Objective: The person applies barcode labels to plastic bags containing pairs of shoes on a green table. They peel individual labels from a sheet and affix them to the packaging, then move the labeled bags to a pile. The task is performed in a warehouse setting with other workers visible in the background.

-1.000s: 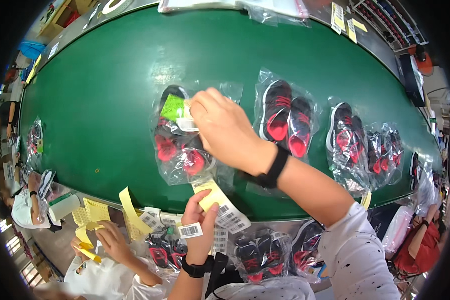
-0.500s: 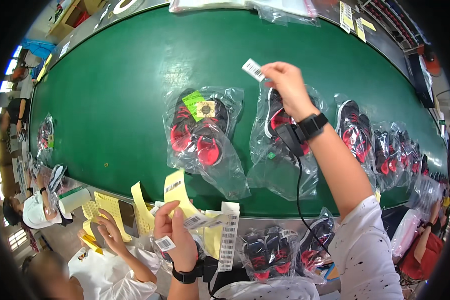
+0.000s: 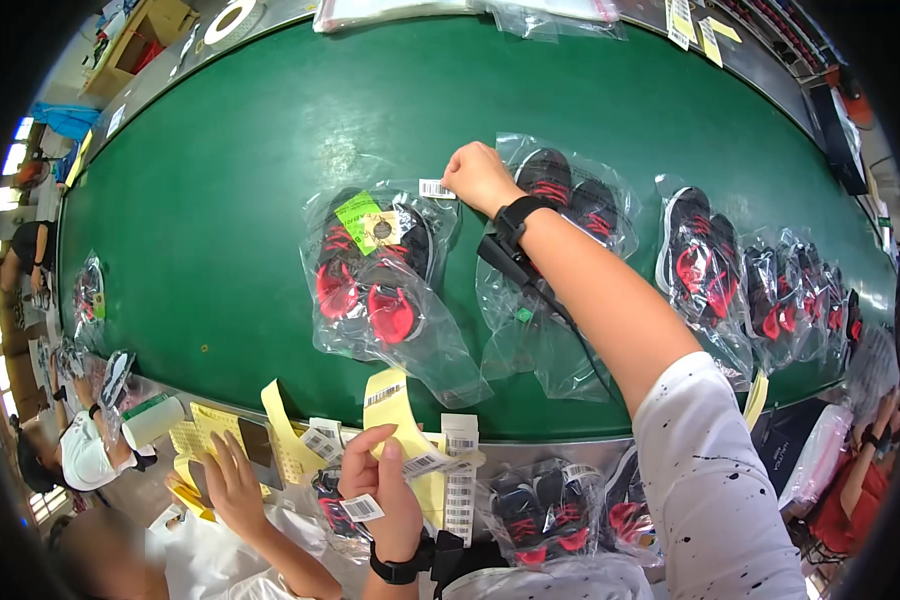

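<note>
My right hand (image 3: 482,182) pinches a white barcode label (image 3: 436,189) by its edge. The label is at the upper right corner of a clear-bagged pair of black and red shoes (image 3: 392,312); whether it touches the plastic I cannot tell. That bag also carries a green sticker (image 3: 355,212) and a tan tag. Beneath my right wrist lies another bagged pair of shoes (image 3: 548,172), partly covered by my arm. Low in the view, my left hand (image 3: 382,505) grips a curling yellow strip of barcode labels (image 3: 390,405). A loose white label (image 3: 362,508) sits against its fingers.
More bagged shoes (image 3: 705,255) line the green table (image 3: 220,230) to the right, and others (image 3: 545,510) lie along the near edge. At lower left, a co-worker's hand (image 3: 235,485) is beside yellow sheets (image 3: 210,425). Plastic bags (image 3: 460,10) are stacked at the far edge.
My right hand has moved left and slightly down with the label, from above the middle bag to the left bag's corner. My left hand has shifted a little right, still holding the strip.
</note>
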`<state>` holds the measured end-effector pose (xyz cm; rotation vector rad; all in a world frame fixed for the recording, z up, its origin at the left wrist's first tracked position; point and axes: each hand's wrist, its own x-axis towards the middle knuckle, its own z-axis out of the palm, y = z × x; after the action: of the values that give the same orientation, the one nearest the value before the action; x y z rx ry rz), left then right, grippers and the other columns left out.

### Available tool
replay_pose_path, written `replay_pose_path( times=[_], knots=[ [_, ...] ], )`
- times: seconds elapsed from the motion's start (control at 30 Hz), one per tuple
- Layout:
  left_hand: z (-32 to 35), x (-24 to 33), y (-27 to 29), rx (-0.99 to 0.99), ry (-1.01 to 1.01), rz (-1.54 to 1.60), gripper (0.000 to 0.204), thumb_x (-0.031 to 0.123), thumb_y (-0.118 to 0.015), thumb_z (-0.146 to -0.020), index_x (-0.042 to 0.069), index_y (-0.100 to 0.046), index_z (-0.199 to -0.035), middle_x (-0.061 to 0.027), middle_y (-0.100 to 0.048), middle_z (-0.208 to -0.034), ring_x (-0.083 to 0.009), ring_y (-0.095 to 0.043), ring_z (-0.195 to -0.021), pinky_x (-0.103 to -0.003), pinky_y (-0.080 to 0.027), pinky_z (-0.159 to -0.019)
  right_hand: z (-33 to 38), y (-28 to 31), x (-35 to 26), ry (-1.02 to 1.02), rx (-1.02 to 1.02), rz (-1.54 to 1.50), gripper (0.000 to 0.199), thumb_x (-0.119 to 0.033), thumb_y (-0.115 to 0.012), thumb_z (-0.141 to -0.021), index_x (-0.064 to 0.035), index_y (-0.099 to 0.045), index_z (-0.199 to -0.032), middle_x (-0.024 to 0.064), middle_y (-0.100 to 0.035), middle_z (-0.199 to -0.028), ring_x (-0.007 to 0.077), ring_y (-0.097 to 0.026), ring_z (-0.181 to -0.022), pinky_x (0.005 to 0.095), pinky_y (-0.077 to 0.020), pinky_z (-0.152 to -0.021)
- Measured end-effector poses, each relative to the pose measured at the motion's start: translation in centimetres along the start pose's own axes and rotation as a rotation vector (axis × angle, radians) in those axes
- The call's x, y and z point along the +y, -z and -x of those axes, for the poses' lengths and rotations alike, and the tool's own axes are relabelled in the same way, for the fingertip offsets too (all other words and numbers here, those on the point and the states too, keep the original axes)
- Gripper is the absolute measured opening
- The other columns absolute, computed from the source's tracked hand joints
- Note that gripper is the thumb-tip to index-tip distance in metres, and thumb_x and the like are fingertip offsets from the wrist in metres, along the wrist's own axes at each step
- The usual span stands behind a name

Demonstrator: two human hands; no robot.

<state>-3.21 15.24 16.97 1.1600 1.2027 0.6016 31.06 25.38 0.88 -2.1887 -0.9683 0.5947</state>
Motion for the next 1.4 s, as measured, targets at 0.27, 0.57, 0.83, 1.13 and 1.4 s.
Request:
replay_pose_path(
  times=[0.27,0.57,0.83,1.13,1.4],
  knots=[
    [0.9,0.6,-1.0,-0.033,0.004,-0.012,0.019,0.004,-0.055,-0.093,-0.002,-0.057,-0.111,-0.0144,-0.065,-0.099,-0.0171,-0.064,-0.09,-0.027,-0.05,-0.08,0.6,1.1,-1.0,-0.013,0.087,0.281,0.019,-0.014,-0.072,-0.073,0.004,-0.068,-0.079,0.0238,-0.065,-0.093,0.0366,-0.066,-0.091,0.0445,-0.0541,-0.079],
    [2.6,0.8,-1.8,-0.21,0.078,-0.096,0.037,-0.007,-0.059,-0.086,0.0,-0.052,-0.122,-0.0106,-0.065,-0.107,-0.0116,-0.062,-0.091,-0.024,-0.049,-0.079,14.8,11.7,2.2,0.15,0.562,-0.021,0.024,-0.012,-0.068,-0.081,-0.0012,-0.062,-0.101,0.0178,-0.056,-0.115,0.0329,-0.055,-0.112,0.0397,-0.0459,-0.093],
    [2.5,1.8,-5.3,-0.33,-0.117,-0.163,0.038,-0.003,-0.063,-0.088,0.002,-0.054,-0.124,-0.0068,-0.063,-0.107,-0.0077,-0.06,-0.089,-0.02,-0.048,-0.072,17.6,5.9,2.7,0.128,0.248,-0.191,0.062,-0.017,-0.069,-0.082,-0.009,-0.044,-0.138,0.0282,-0.036,-0.143,0.0417,-0.037,-0.132,0.0421,-0.0322,-0.109],
    [3.0,2.5,-8.2,-0.238,-0.14,-0.092,0.033,0.002,-0.062,-0.091,0.003,-0.053,-0.123,-0.0069,-0.067,-0.095,-0.004,-0.06,-0.074,-0.017,-0.045,-0.062,29.1,13.5,-5.8,0.3,-0.006,-0.582,0.031,-0.002,-0.072,-0.078,-0.0025,-0.066,-0.108,0.008,-0.059,-0.087,0.0176,-0.059,-0.075,0.0282,-0.0491,-0.066],
    [4.5,3.4,-9.7,-0.44,-0.032,-0.113,0.03,-0.003,-0.06,-0.091,0.001,-0.055,-0.12,-0.011,-0.066,-0.106,-0.0107,-0.063,-0.095,-0.024,-0.051,-0.08,30.1,14.3,-4.5,0.24,-0.063,-0.572,0.034,0.001,-0.07,-0.079,-0.0023,-0.064,-0.112,0.0067,-0.055,-0.084,0.0135,-0.054,-0.07,0.0245,-0.0461,-0.059]
  ],
)
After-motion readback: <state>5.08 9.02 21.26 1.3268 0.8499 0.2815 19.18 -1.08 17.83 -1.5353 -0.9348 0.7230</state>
